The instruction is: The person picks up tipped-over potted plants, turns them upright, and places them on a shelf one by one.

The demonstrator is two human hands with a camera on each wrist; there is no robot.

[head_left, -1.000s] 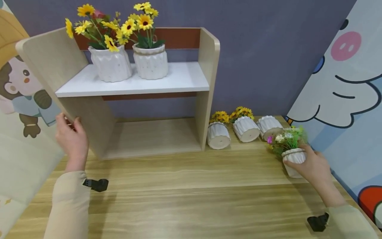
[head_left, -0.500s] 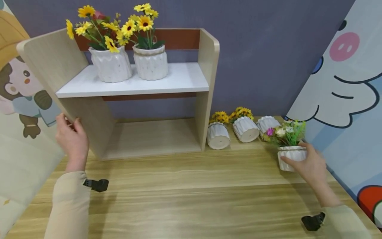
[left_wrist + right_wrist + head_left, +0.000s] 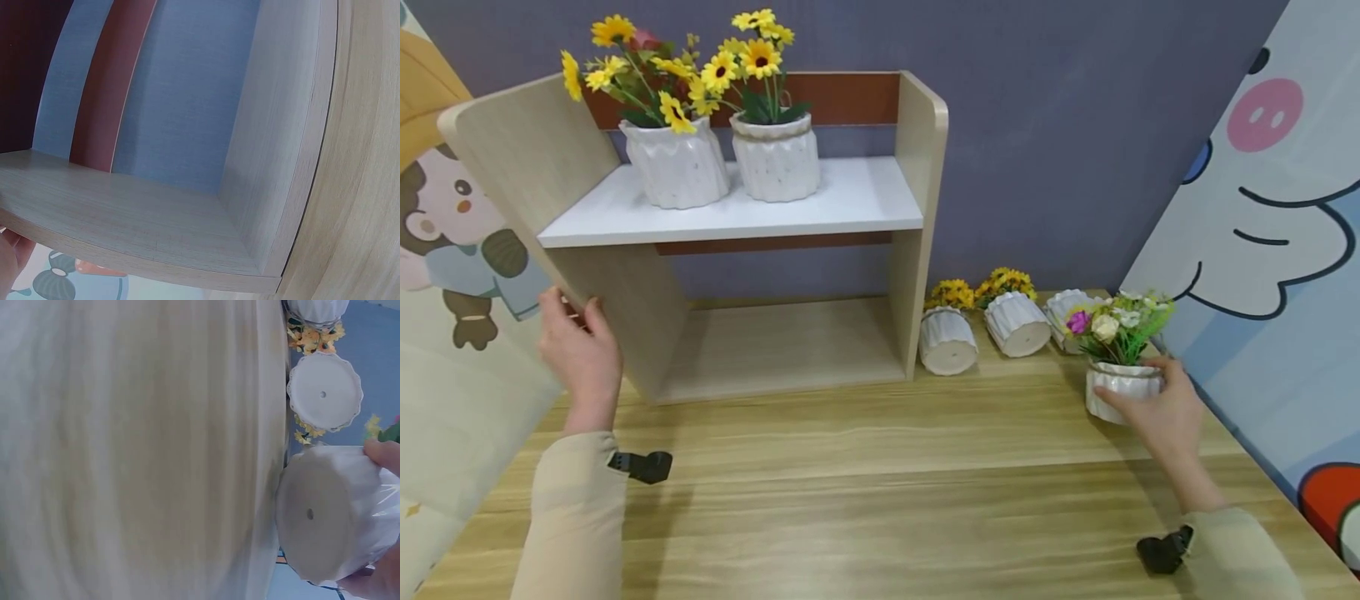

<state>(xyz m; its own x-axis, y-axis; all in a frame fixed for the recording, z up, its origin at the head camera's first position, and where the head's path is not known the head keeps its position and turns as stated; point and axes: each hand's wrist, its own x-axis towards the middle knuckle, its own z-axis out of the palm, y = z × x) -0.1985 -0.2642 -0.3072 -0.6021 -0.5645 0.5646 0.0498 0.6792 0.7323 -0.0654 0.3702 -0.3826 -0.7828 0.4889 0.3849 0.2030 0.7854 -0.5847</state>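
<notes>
Two hands, well apart, both occupied. Left hand [image 3: 580,350] pinches the left side of the rack [image 3: 865,196]. On its white board, left pot [image 3: 676,167] and, just beside it, second pot [image 3: 777,162] stand upright; these look done. Right of the rack, third pot [image 3: 948,342], fourth pot [image 3: 1017,325] and fifth pot [image 3: 1063,305] lie on their sides on the surface [image 3: 850,500], no hand on them; probably what's left. Fifth is partly hidden by flowers. Far right, mixed-flower pot [image 3: 1116,382] is gripped in the right hand [image 3: 1168,421], roughly upright, seemingly lifted, base visible from the right wrist; likely mid-step. Overall, looks under half done.
</notes>
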